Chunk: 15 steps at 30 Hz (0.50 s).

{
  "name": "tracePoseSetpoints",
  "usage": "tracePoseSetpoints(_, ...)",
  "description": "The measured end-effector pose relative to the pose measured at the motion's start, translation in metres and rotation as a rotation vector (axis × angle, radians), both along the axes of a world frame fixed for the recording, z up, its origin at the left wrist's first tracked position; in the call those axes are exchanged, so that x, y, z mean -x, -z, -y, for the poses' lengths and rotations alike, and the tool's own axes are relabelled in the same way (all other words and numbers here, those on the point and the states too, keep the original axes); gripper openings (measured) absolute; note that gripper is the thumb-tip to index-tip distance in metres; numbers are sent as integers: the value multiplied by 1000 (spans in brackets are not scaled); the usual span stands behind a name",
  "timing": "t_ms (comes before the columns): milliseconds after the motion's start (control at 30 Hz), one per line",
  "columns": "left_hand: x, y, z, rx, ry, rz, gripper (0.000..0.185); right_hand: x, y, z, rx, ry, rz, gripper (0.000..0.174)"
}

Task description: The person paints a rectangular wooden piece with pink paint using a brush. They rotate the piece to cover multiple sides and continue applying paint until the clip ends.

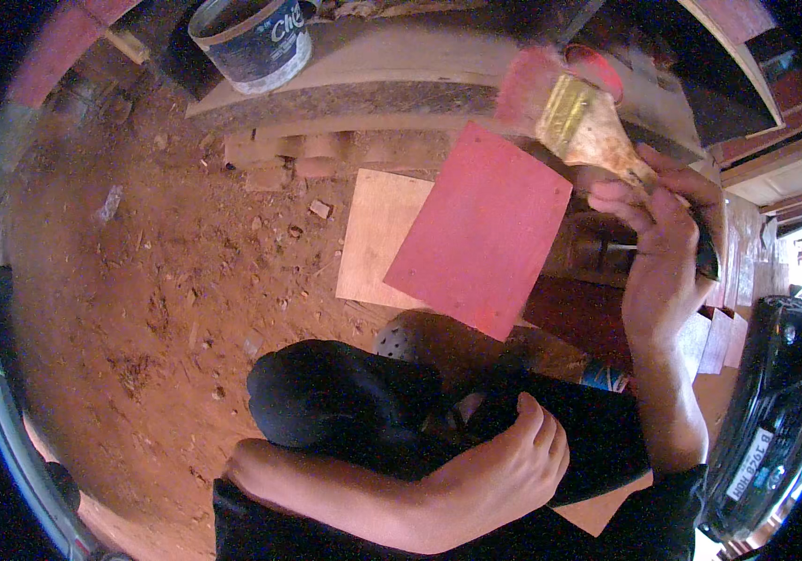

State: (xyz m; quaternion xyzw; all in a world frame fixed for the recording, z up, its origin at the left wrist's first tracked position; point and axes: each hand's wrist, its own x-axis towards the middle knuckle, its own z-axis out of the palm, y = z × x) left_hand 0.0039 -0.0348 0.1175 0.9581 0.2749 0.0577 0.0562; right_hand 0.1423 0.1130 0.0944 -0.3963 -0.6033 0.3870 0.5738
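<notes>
My right hand [660, 224] grips the wooden handle of a wide paintbrush [597, 137] with a gold-coloured metal ferrule. Its pink-stained bristles point up and left, blurred, beside a round container with a red rim [596, 70]. Below and left of the brush is a flat rectangular panel [478, 231] coated in pinkish red. It overlaps a bare, light wooden panel [373, 238]; what supports the red one is hidden. My left hand [506, 470] rests across my lap with its fingers bent, and its palm side is hidden.
A wooden plank [401, 63] crosses the far side, with a dark plastic bucket [253, 52] on it. Small stones and litter dot the bare dirt ground [162, 266]. A perforated shoe [397, 343] shows near my knees. A dark vehicle [772, 393] stands at right.
</notes>
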Motion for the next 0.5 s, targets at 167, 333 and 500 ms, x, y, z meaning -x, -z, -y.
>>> tracePoseSetpoints(167, -1, 0, 2, -9, -20, -7, 33, -7, -13, 26, 177, -18, 199, 19)
tracePoseSetpoints(333, -1, -8, -2, 0, -30, -8, 32, 2, -14, 49, 47, -199, 24, 17)
tracePoseSetpoints(500, -2, -11, 1, 24, -34, -48, 32, 7, -14, 54, 66, -328, 27, 14)
